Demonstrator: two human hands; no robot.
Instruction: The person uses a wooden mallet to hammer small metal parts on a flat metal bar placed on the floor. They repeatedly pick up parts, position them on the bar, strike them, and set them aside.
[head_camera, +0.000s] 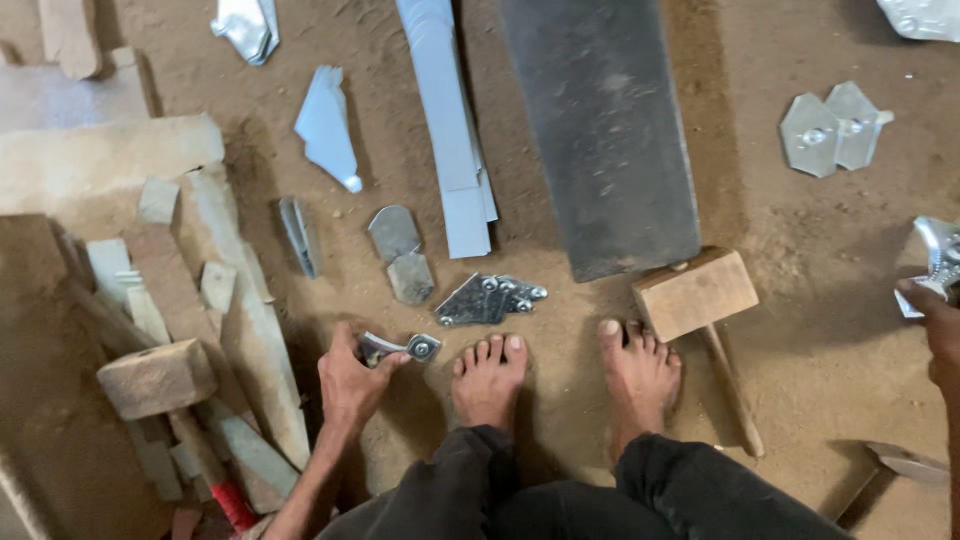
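Observation:
My left hand (348, 385) reaches down to the dirt floor and grips a small shiny metal piece with a rivet (405, 348), just left of my bare left foot (488, 380). A small stack of similar riveted metal pieces (490, 298) lies on the ground just beyond that foot. At the right edge, my right hand (932, 325) holds up another shiny metal piece (938, 262). My right foot (638, 375) rests beside a wooden mallet (695, 293).
A long dark slab (605, 130) and a pale metal strip (450, 120) lie ahead. Metal offcuts (328, 125) are scattered about, and a riveted pair (835, 130) lies at the right. Another wooden mallet (157, 378) sits among wood pieces at the left.

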